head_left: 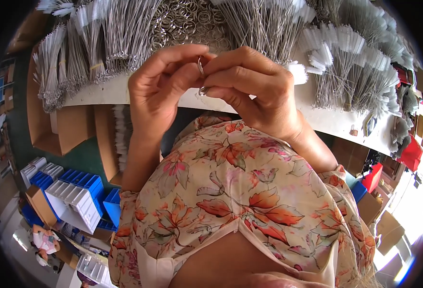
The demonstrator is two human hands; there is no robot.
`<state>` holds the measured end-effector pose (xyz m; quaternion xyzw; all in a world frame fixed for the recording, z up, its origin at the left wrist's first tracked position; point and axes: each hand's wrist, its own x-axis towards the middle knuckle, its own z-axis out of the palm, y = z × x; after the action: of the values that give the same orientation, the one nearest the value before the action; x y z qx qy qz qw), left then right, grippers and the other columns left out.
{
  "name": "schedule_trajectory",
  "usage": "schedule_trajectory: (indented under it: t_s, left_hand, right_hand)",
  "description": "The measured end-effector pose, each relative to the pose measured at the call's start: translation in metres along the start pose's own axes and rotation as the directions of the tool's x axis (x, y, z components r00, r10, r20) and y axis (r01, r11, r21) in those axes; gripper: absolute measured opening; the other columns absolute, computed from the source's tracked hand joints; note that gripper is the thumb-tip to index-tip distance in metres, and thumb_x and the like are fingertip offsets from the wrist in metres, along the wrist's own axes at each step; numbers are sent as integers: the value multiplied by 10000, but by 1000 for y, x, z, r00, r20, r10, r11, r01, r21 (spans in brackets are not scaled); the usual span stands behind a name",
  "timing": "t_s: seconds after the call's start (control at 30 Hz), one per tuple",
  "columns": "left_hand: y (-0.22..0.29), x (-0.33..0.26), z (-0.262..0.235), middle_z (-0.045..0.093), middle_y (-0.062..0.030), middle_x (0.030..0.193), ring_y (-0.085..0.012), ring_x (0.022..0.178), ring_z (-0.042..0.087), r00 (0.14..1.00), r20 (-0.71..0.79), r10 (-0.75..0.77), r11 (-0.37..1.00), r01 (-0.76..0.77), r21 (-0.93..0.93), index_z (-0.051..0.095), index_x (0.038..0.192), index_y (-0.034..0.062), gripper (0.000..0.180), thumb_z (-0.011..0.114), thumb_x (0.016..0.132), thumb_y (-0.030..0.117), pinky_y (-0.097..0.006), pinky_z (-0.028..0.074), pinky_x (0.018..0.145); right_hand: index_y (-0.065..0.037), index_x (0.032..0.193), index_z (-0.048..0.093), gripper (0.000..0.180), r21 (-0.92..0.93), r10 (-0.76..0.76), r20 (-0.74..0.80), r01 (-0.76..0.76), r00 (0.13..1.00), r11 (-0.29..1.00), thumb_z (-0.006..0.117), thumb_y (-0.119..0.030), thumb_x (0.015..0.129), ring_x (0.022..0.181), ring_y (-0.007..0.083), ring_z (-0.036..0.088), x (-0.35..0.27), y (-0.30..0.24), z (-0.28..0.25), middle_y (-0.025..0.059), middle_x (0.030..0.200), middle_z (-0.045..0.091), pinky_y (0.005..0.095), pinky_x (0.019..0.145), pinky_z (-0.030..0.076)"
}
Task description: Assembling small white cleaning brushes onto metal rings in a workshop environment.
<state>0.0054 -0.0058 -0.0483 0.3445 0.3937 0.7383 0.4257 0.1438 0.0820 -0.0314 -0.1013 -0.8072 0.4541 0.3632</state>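
Note:
Both hands meet over the near edge of the table, in front of my chest. Thumb and forefinger of my left hand (158, 79) pinch a small shiny metal split ring (201, 67). My right hand (257, 86) grips the same ring from the other side, fingers curled. A second bit of curved metal (202, 90) shows under the right fingertips; whether it belongs to the ring I cannot tell. Just beyond the hands lies a heap of loose metal rings (185, 21). Wire-handled brushes (254, 29) with white bristles lie in a bundle beside the heap.
More brush bundles cover the white table (302, 98), left (89, 43) and right (346, 62). Open cardboard boxes (77, 127) stand left below it. Blue and white plastic bins (74, 201) are stacked further left. Red bins (410, 153) sit at right. Another person (45, 242) is far off, lower left.

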Motion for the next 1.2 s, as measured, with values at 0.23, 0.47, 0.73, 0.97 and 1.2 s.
schedule_trajectory:
  t_s: [0.23,0.47,0.73,0.97,1.2]
  left_hand:
    - [12,2,-9,629,-135,970,-147,840,622,990,135,45,969,-75,234,583,1044,-58,256,580,791,-88,-236,521,717]
    - [25,-2,3,618,-174,977,-192,843,635,937,139,320,739,-339,582,567,1042,-103,300,569,743,-132,-268,522,755]
    - [20,3,-9,623,-153,969,-180,804,643,930,180,321,748,-366,554,584,1033,-92,294,601,740,-118,-255,540,731]
    - [20,2,-11,620,-165,976,-174,820,635,956,142,255,779,-290,556,578,1041,-97,296,587,746,-123,-262,540,741]
    - [25,10,-19,636,-133,949,-126,793,621,977,183,106,844,-186,503,592,1026,-82,265,565,764,-107,-242,529,707]
  right_hand:
    - [-34,817,651,140,19,-19,48,18,999,1000,705,-17,688,686,198,614,5,0,-2,68,842,604,270,569,503]
    - [-26,893,638,174,511,553,219,-577,804,637,603,-193,860,508,35,451,19,-12,-7,9,721,596,173,443,349]
    - [-34,919,614,170,591,592,218,-587,776,553,579,-195,878,479,26,420,21,-4,2,15,744,599,164,402,279]
    - [-6,880,623,170,528,542,229,-571,809,629,618,-172,846,507,40,485,24,-2,3,36,724,627,179,432,355]
    - [22,835,631,141,374,567,356,-669,743,642,638,-117,820,515,52,510,17,2,-6,17,660,588,198,457,399]
